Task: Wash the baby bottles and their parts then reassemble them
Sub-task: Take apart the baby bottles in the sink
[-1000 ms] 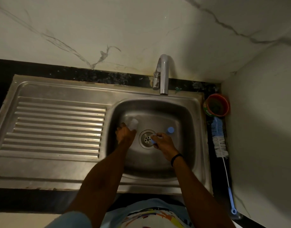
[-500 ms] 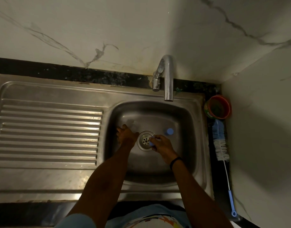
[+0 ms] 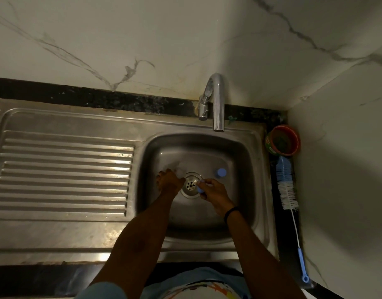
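Brush (image 3: 285,182) and orange tub (image 3: 283,140) beside sink (image 3: 261,190)

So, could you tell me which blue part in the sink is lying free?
The blue cap right of the drain lies untouched; the other blue piece is pinched in the right hand.

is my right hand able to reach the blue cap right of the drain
Probably yes: the blue cap sits just beyond the right hand, nothing between them. Its fingers pinch a small blue part, though, so grasping may be awkward.
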{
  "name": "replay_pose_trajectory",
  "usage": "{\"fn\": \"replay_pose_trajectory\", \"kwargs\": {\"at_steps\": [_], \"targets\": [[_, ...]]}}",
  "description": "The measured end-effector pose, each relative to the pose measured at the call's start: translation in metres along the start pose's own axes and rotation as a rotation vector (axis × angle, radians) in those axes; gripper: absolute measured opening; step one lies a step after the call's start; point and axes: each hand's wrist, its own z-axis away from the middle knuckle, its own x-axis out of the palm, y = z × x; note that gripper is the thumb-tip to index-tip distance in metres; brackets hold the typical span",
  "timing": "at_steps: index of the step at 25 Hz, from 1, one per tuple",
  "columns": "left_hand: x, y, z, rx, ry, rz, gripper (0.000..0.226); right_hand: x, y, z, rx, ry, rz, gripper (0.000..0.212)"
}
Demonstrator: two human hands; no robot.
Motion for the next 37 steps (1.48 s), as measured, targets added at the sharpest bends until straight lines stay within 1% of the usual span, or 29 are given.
{"fn": "replay_pose_trajectory", "kwargs": {"at_steps": [3, 6, 8, 13, 20, 27, 30, 32, 34, 37], "targets": [[0.006, 0.006, -0.003, 0.024, -0.033, 0.073, 0.077, -0.002, 0.0, 0.001, -0.001, -0.006, -0.01, 0.027], [0.011, 0.018, -0.008, 0.03, -0.056, 0.196, 0.078, -0.005, 0.0, 0.0, -0.001, -0.002, -0.013, 0.027], [0.012, 0.025, -0.009, 0.025, -0.064, 0.233, 0.078, -0.007, -0.002, -0.001, 0.009, 0.009, -0.01, 0.026], [0.012, 0.028, -0.011, -0.004, -0.078, 0.261, 0.082, -0.009, -0.005, -0.003, 0.012, 0.023, -0.037, 0.022], [0.019, 0.023, -0.012, 0.007, -0.095, 0.267, 0.082, -0.009, 0.0, -0.005, 0.006, 0.007, -0.058, 0.03], [0.027, 0.02, -0.012, 0.013, -0.122, 0.246, 0.085, -0.012, 0.0, -0.005, 0.007, 0.015, -0.039, 0.027], [0.029, 0.019, -0.011, 0.014, -0.153, 0.216, 0.08, -0.013, 0.002, -0.005, 0.008, 0.019, -0.02, 0.026], [0.029, 0.019, -0.01, 0.022, -0.161, 0.2, 0.071, -0.015, 0.003, -0.007, 0.008, 0.021, -0.013, 0.028], [0.029, 0.017, -0.006, 0.023, -0.166, 0.206, 0.064, -0.016, 0.003, -0.007, 0.012, 0.025, -0.02, 0.029], [0.023, 0.016, 0.001, 0.021, -0.155, 0.215, 0.059, -0.015, 0.003, -0.008, 0.016, 0.041, -0.022, 0.027]]}}
